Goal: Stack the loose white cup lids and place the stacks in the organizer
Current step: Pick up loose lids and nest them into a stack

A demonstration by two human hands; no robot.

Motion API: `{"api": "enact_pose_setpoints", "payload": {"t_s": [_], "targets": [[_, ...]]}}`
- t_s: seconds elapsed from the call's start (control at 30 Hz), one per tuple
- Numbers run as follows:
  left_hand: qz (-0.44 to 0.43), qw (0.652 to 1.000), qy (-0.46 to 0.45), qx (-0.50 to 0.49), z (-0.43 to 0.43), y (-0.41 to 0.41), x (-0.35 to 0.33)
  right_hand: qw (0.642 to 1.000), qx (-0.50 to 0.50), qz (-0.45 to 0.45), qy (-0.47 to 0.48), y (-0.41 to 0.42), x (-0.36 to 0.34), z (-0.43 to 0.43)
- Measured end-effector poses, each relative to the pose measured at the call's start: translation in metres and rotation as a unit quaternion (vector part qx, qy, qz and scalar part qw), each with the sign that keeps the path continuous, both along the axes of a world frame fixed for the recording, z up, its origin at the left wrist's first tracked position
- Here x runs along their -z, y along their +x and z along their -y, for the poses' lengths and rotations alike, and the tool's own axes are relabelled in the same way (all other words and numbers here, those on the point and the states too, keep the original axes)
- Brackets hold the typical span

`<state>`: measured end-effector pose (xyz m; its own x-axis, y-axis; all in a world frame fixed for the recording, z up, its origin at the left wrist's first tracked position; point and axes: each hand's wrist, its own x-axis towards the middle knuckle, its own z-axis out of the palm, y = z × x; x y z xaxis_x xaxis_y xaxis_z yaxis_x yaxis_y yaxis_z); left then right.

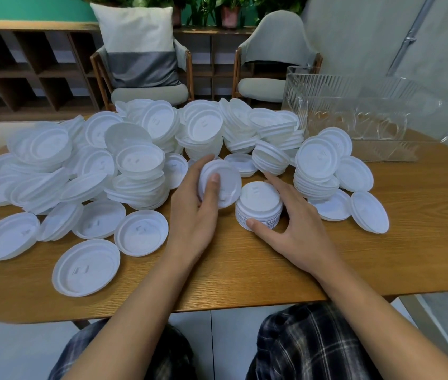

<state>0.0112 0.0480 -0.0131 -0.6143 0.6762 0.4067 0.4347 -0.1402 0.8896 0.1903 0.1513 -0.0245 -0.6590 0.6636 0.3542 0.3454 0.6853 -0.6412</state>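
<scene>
- Holding a lid (pixel 218 185), or maybe a few nested ones (hard to tell), the left hand (pixel 194 212) has its thumb on the flat top and its fingers curled behind the rim.
- The right hand (pixel 294 223) cups the short stack (pixel 258 207) standing on the desk (pixel 244 270) near the middle, thumb on the near side and fingers at the far side.
- Loose lids (pixel 94 165) are heaped across the left and far parts of the desk; the clear organizer (pixel 354 113) sits far right.
- My guess: thin plastic, super light, a bit flexy and slick, so tilted stacks probably slide apart.
- I'd grab stacks around the rims from both sides and squeeze gently.
</scene>
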Motion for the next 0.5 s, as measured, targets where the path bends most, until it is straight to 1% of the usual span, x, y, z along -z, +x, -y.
{"api": "enact_pose_setpoints", "payload": {"t_s": [0.17,0.23,0.3,0.43,0.5], "targets": [[0.12,0.991,0.02,0.055,-0.0014,-0.0021,-0.0041,0.999,-0.032,-0.004,-0.005,0.0008,-0.002,0.0008],[0.149,0.987,0.027,0.063,-0.0016,0.0004,-0.0054,0.999,-0.044,-0.006,-0.004,0.0008,-0.0037,0.0022],[0.123,0.99,0.015,0.063,-0.0022,0.0029,-0.0028,0.998,-0.063,-0.009,-0.003,0.0011,-0.0057,0.0038],[0.009,0.997,-0.044,0.06,-0.0048,0.0057,0.0045,0.996,-0.09,-0.012,0.004,0.0016,-0.0066,0.0058],[-0.006,0.997,-0.062,0.05,-0.0051,0.0063,0.0041,0.996,-0.086,-0.011,0.003,0.0019,-0.0057,0.0053]]}}
